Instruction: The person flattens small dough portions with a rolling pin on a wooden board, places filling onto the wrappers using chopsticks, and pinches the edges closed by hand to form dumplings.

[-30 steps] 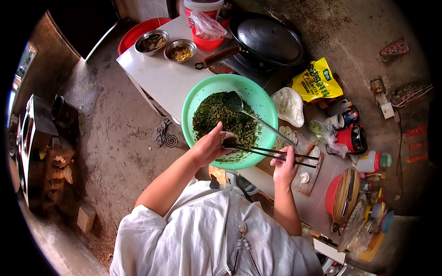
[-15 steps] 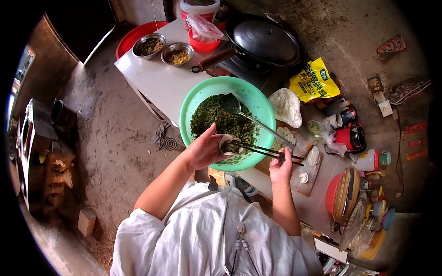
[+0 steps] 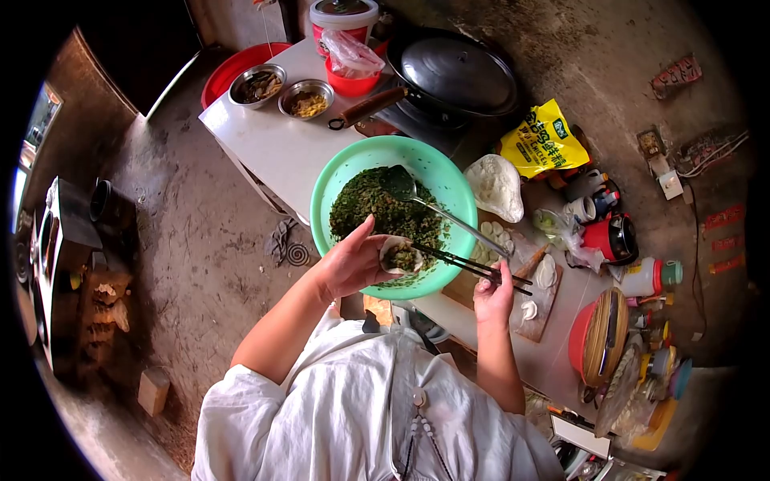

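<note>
My left hand (image 3: 350,260) holds a round dough wrapper (image 3: 387,250) with a lump of green filling (image 3: 402,257) on it, above the near edge of the green bowl (image 3: 463,240). Dark chopsticks (image 3: 465,263) are gripped in my right hand (image 3: 493,295), and their tips reach the filling in the wrapper. Chopped green filling (image 3: 361,204) lies in the bowl, where a metal spoon (image 3: 449,216) rests with its handle over the right rim.
Dough rounds (image 3: 491,240) and a board (image 3: 548,309) with dough pieces lie right of the bowl, near a flour bag (image 3: 495,188). Behind are a lidded wok (image 3: 457,72), two metal bowls (image 3: 306,99) and a yellow packet (image 3: 544,143).
The wrapper in my left hand has opened more to view, showing the filling on it. The chopsticks in my right hand have shifted slightly and tilt more steeply.
</note>
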### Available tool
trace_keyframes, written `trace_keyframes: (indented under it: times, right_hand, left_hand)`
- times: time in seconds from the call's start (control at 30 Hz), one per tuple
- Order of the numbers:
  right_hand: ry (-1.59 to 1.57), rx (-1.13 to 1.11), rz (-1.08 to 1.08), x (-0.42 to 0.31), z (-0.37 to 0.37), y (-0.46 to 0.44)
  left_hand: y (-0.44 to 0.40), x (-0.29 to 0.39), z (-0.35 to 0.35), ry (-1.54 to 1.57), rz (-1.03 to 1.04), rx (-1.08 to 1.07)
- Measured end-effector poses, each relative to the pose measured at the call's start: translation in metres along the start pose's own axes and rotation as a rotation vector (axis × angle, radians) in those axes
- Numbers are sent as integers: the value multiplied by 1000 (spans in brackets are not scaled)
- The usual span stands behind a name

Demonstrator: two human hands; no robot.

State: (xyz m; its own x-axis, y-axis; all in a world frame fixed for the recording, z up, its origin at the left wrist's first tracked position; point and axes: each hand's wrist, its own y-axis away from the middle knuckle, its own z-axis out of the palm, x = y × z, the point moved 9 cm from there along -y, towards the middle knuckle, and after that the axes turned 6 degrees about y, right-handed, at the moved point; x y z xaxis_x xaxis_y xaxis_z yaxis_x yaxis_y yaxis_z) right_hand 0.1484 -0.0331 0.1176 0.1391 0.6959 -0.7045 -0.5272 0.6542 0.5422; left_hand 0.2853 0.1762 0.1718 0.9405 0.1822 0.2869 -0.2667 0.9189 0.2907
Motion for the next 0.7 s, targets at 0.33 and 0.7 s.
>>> trace_keyframes:
  times: [0.33,0.7]
  right_hand:
    - [-20,-12,21,4,6,8]
    - [72,-47,-25,7,14,15]
  left_hand:
    - [6,-2,5,-29,2,8]
    - [13,-2,1,-56,-16,13]
